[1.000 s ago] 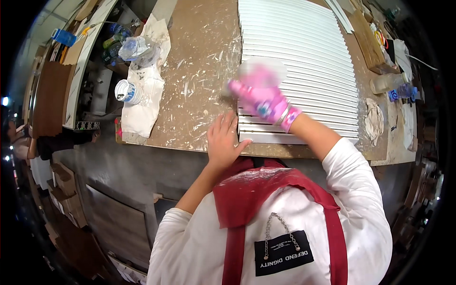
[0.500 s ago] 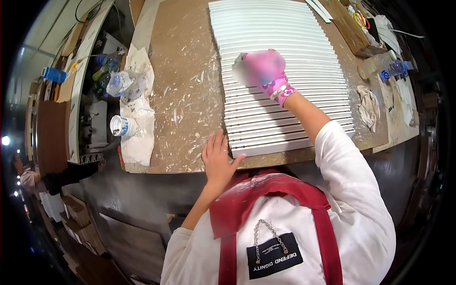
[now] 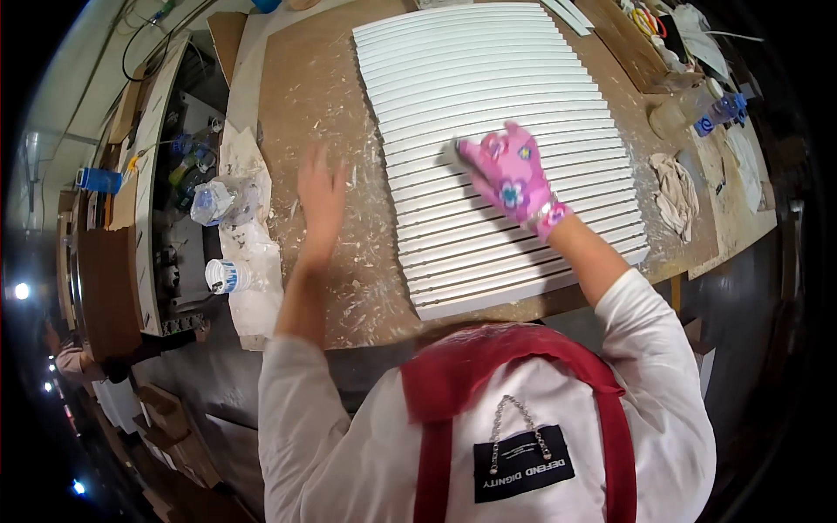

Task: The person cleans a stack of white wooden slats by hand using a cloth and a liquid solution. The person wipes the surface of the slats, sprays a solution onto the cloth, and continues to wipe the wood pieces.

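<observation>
A white slatted panel (image 3: 488, 91) lies on the brown work board (image 3: 305, 96), its many parallel slats running side to side. Over the middle of the slats is my right hand (image 3: 513, 179), in a pink flowered glove with a greyish palm side. Its fingers look curled together, and whatever they hold, if anything, is hidden beneath. My bare left hand (image 3: 321, 199) is left of the panel, over the board and touching nothing that I can see. Motion blurs it, but its fingers are stretched out.
A crumpled cloth (image 3: 674, 196) lies right of the panel, below clear bottles (image 3: 684, 106) and a wooden box (image 3: 628, 57). On the left, a white cup (image 3: 225, 276) and a plastic bottle (image 3: 222, 202) stand on a stained white sheet (image 3: 255, 301). Pale strips (image 3: 568, 16) lie at the far right.
My left hand has left the panel's near left corner and moved up and left over the board. My gloved right hand has shifted slightly nearer on the slats. The whole view has shifted.
</observation>
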Demonstrator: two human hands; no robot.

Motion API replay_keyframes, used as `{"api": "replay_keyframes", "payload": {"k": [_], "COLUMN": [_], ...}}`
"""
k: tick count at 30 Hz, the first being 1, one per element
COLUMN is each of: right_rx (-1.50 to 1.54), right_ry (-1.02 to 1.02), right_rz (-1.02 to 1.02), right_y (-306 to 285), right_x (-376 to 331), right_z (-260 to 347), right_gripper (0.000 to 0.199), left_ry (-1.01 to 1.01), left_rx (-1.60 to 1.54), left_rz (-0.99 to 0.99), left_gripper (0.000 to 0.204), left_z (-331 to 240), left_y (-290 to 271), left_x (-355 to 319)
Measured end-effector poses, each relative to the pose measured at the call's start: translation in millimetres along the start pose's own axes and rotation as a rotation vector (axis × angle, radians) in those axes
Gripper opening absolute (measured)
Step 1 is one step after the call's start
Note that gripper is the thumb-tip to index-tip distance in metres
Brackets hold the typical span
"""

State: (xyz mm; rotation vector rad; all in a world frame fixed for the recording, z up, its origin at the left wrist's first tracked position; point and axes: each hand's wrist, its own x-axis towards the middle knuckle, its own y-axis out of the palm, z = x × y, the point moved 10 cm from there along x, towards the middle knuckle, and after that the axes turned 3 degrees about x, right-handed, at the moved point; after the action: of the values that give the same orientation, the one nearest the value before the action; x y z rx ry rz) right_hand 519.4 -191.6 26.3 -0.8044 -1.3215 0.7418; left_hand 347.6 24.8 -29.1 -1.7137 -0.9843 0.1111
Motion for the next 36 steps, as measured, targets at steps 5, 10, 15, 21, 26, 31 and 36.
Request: {"api": "replay_keyframes", "payload": {"k": [5,10,15,21,26,31,36], "right_rx": [-0.021,-0.060,0.134,-0.089,-0.082,-0.201,0.223], "right_ry": [0.575,0.237,0.052,-0.061,-0.168,0.029,-0.068], "right_rz": [0.052,0.146,0.456,0.111,0.251,0.089,0.094], "right_y": [-23,7,80,46,76,46,81], "right_x": [-73,2,46,71,62,79,80], "right_z": [-164,-51,32,8,52,-21,66], "right_gripper": [0.034,0.036,0.034,0.038,0.048,0.022,0.016], "left_ry": [-0.014,-0.129,-0.143,-0.098,-0.127,-0.149,-0.207], "left_rx": [0.235,0.311,0.267,0.279,0.229,0.291,0.297], "left_rz": [0.029,0.056,0.029,-0.030,-0.021,0.057,0.097], "left_gripper": [0.051,0.054,0.053,0.050,0.049,0.052,0.050], "left_z": [24,43,46,38,48,37,57], "left_y": [56,90,82,80,77,88,86], "left_x": [89,78,83,83,84,87,86]}}
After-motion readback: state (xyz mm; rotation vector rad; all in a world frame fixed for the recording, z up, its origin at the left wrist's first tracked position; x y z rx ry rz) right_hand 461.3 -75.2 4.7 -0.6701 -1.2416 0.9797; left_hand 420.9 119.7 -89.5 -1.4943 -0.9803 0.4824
